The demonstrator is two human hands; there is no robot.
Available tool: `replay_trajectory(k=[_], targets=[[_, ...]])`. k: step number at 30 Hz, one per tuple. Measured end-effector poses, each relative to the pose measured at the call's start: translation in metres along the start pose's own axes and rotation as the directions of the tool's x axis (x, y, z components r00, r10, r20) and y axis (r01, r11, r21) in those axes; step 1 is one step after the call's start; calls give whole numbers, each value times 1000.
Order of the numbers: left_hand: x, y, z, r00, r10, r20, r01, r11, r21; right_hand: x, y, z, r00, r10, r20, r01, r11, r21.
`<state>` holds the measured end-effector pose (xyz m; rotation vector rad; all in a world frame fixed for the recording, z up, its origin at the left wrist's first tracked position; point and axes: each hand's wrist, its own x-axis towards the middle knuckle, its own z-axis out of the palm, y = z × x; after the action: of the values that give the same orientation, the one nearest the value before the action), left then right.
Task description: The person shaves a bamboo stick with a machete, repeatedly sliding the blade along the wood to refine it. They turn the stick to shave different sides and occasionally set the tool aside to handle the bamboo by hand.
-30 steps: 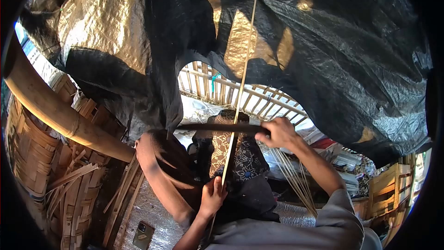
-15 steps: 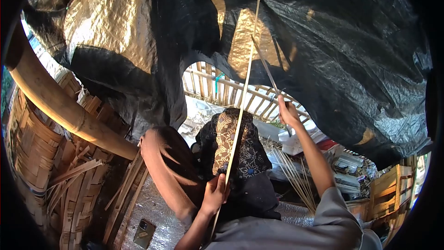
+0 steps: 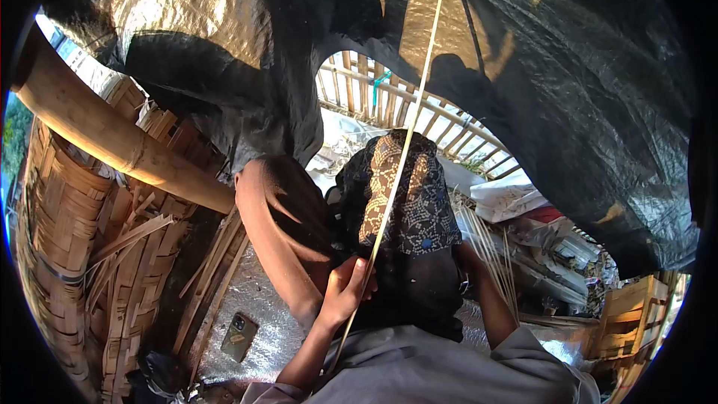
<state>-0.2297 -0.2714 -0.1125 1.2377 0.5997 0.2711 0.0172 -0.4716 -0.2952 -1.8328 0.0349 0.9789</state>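
A long, thin bamboo strip (image 3: pixel 402 161) slants from my lap up to the top of the view. My left hand (image 3: pixel 346 289) is closed around its lower part, thumb pressed along it. Behind the strip, a dark patterned cloth (image 3: pixel 430 213) covers my knee. My right hand (image 3: pixel 470 263) is low beside that cloth, in shadow. Its fingers are mostly hidden, and what it holds cannot be made out. Several thin loose strips (image 3: pixel 497 254) lie just to its right.
Black plastic sheeting (image 3: pixel 568 97) hangs in front and overhead. A thick bamboo pole (image 3: pixel 120 146) crosses the left side above woven bamboo baskets (image 3: pixel 71 202). A phone (image 3: pixel 239 337) lies on a silvery mat (image 3: pixel 273 322). Beyond are a slatted bamboo fence (image 3: pixel 389 97) and a wooden crate (image 3: pixel 628 314).
My right hand, raised with a thin, stick-like tool against the strip, has dropped beside my knee. My left hand keeps its hold on the strip. The view has shifted slightly.
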Motion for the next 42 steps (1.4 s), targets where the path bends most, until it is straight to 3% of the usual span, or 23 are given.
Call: replay_trajectory(k=[1,2,5,6,7,9,10,12,15,21,23,26,28,31,32,33,35,37,40,42], targets=[[1,3,1,1000,19,1,-19,1000,14,-1,15,-4,961,-268,74,277,910,-308],[2,6,0,1000,-2,-3,2,1000,18,0,29,-9,847,-481,225,518,656,-549],[13,17,5,993,110,-46,-100,981,166,18,66,-21,817,-484,312,571,607,-553],[16,23,7,990,121,-70,-109,981,157,19,69,-18,883,-421,209,470,780,-414],[20,28,9,990,119,-77,-105,980,167,14,64,-13,881,-420,216,472,783,-405],[28,36,13,983,175,-61,-163,973,166,-4,49,-5,954,-299,28,300,952,-64],[31,37,14,977,209,-47,-198,966,169,-17,33,1,954,-299,34,301,952,-55],[31,38,19,968,245,-50,-229,948,223,-42,2,7,994,-107,-22,109,959,263],[27,42,22,959,276,-65,-248,927,281,-52,-13,-4,999,23,-35,-15,978,209],[23,51,26,950,301,-79,-250,891,379,-72,-36,-12,992,-54,-116,75,979,189],[19,55,27,943,323,-79,-264,872,412,-77,-40,-15,970,-113,-213,137,985,100],[18,67,26,928,356,-108,-267,840,473,-104,-59,-18,977,-69,-202,108,976,187],[23,72,17,895,439,-85,-302,734,608,-103,-58,-18,983,-71,-169,114,958,262],[34,80,3,894,445,-57,-313,710,631,-103,-64,-17,975,-134,-174,177,950,258],[39,82,-3,858,513,-10,-352,603,716,-108,-71,-16,967,-133,-218,187,950,251],[45,81,-9,853,522,-18,-355,605,713,-107,-73,-15,966,-144,-215,196,950,243],[57,78,-17,800,599,45,-384,452,805,-103,-73,-17,950,-226,-217,271,940,205],[59,88,-11,828,560,1,-350,517,781,-99,-76,-15,932,-261,-252,315,926,208],[80,81,-16,792,611,28,-287,332,899,-109,-89,-13,940,-264,-218,313,920,237],[89,86,-23,762,646,57,-372,363,854,-113,-101,-9,928,-290,-233,341,913,223]])
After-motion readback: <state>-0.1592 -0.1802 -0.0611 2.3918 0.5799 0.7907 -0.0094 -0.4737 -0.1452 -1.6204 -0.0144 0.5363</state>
